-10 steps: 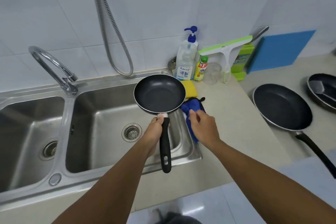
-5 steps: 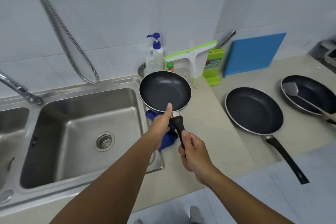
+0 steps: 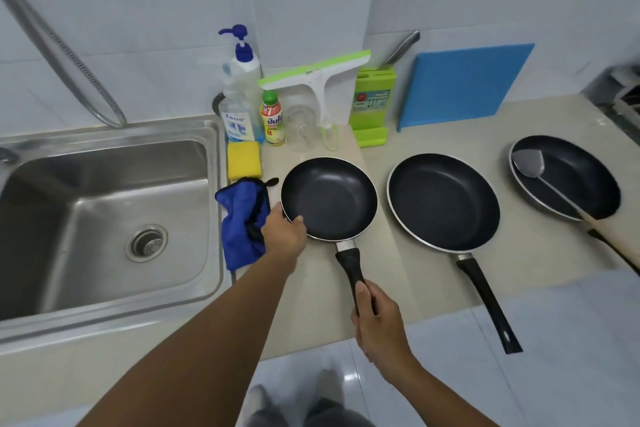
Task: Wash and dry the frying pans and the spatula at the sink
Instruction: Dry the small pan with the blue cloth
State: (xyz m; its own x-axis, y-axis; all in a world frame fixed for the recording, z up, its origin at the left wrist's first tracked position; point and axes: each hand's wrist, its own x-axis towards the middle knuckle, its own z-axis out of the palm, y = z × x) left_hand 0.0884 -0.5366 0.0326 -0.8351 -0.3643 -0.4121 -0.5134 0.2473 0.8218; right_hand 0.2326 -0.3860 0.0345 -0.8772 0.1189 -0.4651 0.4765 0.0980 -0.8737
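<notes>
A small black frying pan (image 3: 329, 198) sits low over the beige counter (image 3: 391, 274), just right of the sink (image 3: 104, 218). My right hand (image 3: 375, 322) grips its black handle near the end. My left hand (image 3: 284, 236) holds the pan's near-left rim, thumb over the edge. A larger black pan (image 3: 443, 201) lies on the counter to the right, handle toward me. Farther right, a third pan (image 3: 581, 180) holds a grey spatula (image 3: 528, 163) with a pale handle. A blue cloth (image 3: 242, 218) lies crumpled on the sink's right edge.
Against the wall stand a soap pump bottle (image 3: 239, 97), a small yellow bottle (image 3: 273, 118), a clear glass (image 3: 299, 128), a green squeegee (image 3: 318, 76), a green knife block (image 3: 372, 100) and a blue cutting board (image 3: 464, 83). A yellow sponge (image 3: 243, 159) lies by the sink. A metal hose (image 3: 69, 59) hangs at left.
The small pan has moved from above the sink's edge rightward and down to the counter. My right hand took over the handle, and my left hand shifted to the rim.
</notes>
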